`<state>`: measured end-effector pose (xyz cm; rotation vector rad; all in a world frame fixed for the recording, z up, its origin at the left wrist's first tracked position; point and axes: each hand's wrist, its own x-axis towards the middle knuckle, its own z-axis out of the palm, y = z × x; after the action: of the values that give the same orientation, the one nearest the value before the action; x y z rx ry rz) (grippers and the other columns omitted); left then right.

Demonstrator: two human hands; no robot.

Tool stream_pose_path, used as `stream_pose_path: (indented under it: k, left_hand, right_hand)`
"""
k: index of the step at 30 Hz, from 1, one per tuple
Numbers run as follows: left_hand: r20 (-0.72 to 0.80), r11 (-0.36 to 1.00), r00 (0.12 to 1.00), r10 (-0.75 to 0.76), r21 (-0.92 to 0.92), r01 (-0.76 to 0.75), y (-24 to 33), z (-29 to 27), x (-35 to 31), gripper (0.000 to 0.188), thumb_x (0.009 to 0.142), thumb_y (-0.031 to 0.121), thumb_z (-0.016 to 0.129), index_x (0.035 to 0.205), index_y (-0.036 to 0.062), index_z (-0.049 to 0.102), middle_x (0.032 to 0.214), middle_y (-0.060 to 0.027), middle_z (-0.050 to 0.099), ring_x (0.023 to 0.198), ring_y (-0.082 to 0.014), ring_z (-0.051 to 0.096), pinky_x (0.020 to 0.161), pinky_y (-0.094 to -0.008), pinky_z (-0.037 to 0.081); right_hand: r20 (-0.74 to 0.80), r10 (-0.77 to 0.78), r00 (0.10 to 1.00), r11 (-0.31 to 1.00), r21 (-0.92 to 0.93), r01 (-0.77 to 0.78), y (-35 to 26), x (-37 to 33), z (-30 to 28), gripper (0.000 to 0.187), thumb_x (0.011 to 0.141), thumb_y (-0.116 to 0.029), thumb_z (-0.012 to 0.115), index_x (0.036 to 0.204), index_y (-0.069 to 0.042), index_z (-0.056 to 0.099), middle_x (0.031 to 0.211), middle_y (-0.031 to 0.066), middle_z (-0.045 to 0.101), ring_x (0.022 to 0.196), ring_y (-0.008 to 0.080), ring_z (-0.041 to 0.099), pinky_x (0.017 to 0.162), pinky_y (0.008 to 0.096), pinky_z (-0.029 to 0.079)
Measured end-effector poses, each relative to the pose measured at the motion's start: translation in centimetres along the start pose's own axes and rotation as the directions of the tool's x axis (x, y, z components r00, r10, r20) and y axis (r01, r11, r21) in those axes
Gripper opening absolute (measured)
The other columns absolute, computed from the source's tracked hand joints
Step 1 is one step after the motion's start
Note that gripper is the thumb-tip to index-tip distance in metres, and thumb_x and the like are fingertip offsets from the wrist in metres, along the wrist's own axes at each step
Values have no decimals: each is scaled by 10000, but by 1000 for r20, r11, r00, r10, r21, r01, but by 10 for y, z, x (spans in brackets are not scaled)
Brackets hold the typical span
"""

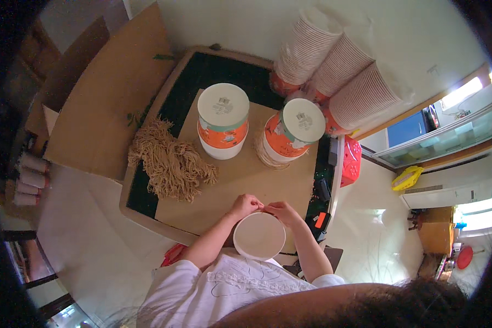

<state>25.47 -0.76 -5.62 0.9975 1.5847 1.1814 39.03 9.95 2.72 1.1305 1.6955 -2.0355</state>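
With twelve o'clock pointing away from the person and the dial centred on the held piece, the layout reads outward as follows. At centre, a round white tub (259,236) sits at the person's lap, beside the near edge of the table (172,232), its pale circular end facing up. Left hand (247,205) and right hand (279,211) meet at its twelve o'clock rim, fingers drawn narrow and fingertips together; whether they pinch the rim or some small piece is too fine to tell. Beyond them, a cardboard sheet (240,186) covers much of the dark green tabletop. A tangled bundle of tan cord (172,161) lies between ten and eleven o'clock. Two printed tubs stand base-up: the first tub (223,131) between eleven and twelve, the second tub (290,134) between twelve and one, with cord loops (265,156) by its lower part. Tall nested stacks of tubs (339,68) occupy one o'clock, against the wall. Farther out, a large cardboard panel (112,101) rises toward half past ten, and a red plastic article (351,162) stands between one and two.
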Motion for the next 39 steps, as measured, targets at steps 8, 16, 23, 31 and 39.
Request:
stream_pose_path:
  k: [8, 16, 23, 31, 39]
  left_hand:
    - [-55, 995, 998, 10, 103, -5, 13, 1, 1, 89, 671, 115, 640, 754, 102, 670, 750, -74, 627, 692, -214, 606, 641, -305, 478]
    - [-170, 989, 985, 41, 145, -16, 17, 2, -4, 75, 660, 102, 653, 730, 78, 665, 723, -91, 612, 677, -218, 605, 618, -310, 479]
    - [-75, 987, 997, 31, 162, -18, 17, -3, -6, 77, 672, 125, 662, 736, 82, 667, 712, -94, 619, 669, -213, 611, 617, -303, 480]
    - [-74, 975, 995, 71, 217, -53, 13, -2, -3, 104, 664, 152, 665, 737, 78, 666, 711, -103, 618, 666, -221, 607, 625, -310, 477]
    - [-179, 993, 982, 59, 116, -38, 5, -3, -2, 194, 663, 144, 680, 837, 65, 648, 755, -106, 611, 675, -206, 600, 614, -298, 473]
  right_hand:
    - [-19, 120, 993, 967, 230, -113, 9, 11, 1, 240, 803, -245, 583, 845, -14, 634, 724, 18, 595, 621, 75, 529, 503, 205, 409]
    - [190, 95, 977, 995, -28, -92, -5, 18, -17, 147, 783, -176, 581, 850, -51, 619, 704, -14, 569, 614, 66, 498, 524, 188, 391]
    - [222, 61, 973, 967, -254, -3, -8, 16, -19, 152, 786, -200, 569, 811, -63, 630, 628, -36, 519, 559, 50, 433, 491, 182, 340]
    - [91, 85, 992, 996, 4, -86, 2, 16, -7, 199, 805, -245, 576, 818, -54, 629, 671, -28, 548, 605, 51, 489, 513, 176, 374]
    - [91, -9, 996, 998, 59, 4, 2, 4, -8, 162, 804, -181, 574, 814, -24, 612, 708, -5, 567, 619, 50, 493, 516, 177, 371]
